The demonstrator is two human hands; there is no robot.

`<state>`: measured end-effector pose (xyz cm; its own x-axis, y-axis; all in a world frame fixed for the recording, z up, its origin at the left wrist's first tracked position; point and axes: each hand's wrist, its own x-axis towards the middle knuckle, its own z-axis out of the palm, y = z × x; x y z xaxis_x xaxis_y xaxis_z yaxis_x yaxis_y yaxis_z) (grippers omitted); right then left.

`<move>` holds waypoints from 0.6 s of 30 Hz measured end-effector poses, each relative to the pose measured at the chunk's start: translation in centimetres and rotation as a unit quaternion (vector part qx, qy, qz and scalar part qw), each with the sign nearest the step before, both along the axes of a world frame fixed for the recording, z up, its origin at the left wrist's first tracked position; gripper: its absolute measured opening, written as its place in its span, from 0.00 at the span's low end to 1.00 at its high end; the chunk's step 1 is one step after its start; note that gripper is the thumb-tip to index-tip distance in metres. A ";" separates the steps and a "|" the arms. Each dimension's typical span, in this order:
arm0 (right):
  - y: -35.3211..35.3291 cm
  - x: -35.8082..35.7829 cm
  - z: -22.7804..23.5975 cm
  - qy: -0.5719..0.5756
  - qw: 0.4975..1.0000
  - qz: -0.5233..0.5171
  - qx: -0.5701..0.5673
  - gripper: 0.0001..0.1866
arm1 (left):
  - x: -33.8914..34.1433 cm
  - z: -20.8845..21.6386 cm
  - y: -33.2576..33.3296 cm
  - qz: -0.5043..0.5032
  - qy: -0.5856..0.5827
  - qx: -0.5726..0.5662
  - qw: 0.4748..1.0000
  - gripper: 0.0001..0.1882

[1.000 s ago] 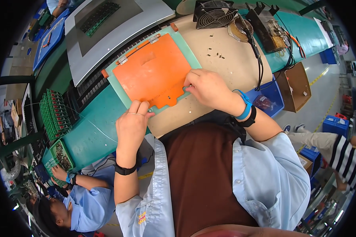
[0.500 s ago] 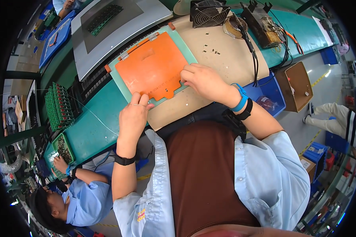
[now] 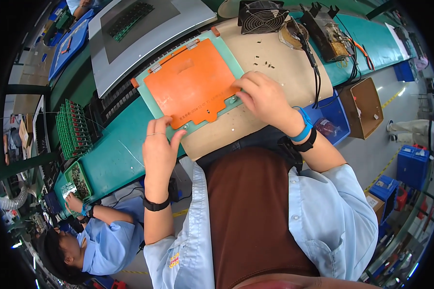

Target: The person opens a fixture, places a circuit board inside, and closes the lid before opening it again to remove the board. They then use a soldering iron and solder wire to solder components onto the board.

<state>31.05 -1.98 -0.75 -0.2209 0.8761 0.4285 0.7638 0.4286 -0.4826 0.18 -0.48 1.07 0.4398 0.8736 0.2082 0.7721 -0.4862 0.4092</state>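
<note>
An orange hinged cover [image 3: 190, 79] lies flat over a light green fixture plate [image 3: 222, 45] on the bench, its hinges along the far edge. By the cover's near-left corner is my left hand [image 3: 160, 147], thumb and fingers apart, fingertips touching the corner beside a small round fastener [image 3: 185, 127]. My right hand [image 3: 267, 101] rests its fingertips at the near-right corner, with the thumb spread away beside another fastener [image 3: 233, 99]. Neither hand holds anything. Whatever lies under the cover is hidden.
Brown paper [image 3: 294, 79] with several tiny parts covers the bench at right. Behind it stand a black fan [image 3: 263, 19] and a soldering pot-like metal unit [image 3: 325, 36]. Green circuit boards [image 3: 72, 127] stand at left. A co-worker [image 3: 108, 241] sits lower left, near a green parts tray [image 3: 78, 180].
Both hands have loosened from the cover's near corners; thumbs and fingers have spread apart. The cover stays down. The whole view has shifted slightly.
</note>
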 end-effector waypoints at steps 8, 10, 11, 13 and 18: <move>-1.2 -0.9 0.3 0.230 0.961 -0.082 -0.129 0.16 | -0.9 2.0 -0.8 0.107 -0.212 -0.211 0.948 0.23; -1.2 -0.8 1.1 0.298 0.935 -0.088 -0.172 0.16 | -1.2 2.3 -1.0 0.111 -0.254 -0.203 0.939 0.24; -1.2 -0.6 1.9 0.359 0.914 -0.077 -0.171 0.16 | -1.4 2.6 -0.8 0.115 -0.256 -0.206 0.938 0.24; -1.0 -0.4 3.9 0.474 0.862 -0.057 -0.172 0.17 | -1.7 3.3 0.3 0.062 -0.235 -0.044 0.969 0.20; 0.2 -1.1 7.4 0.497 0.860 0.011 -0.116 0.19 | -0.9 7.4 3.7 0.094 -0.206 0.032 0.974 0.12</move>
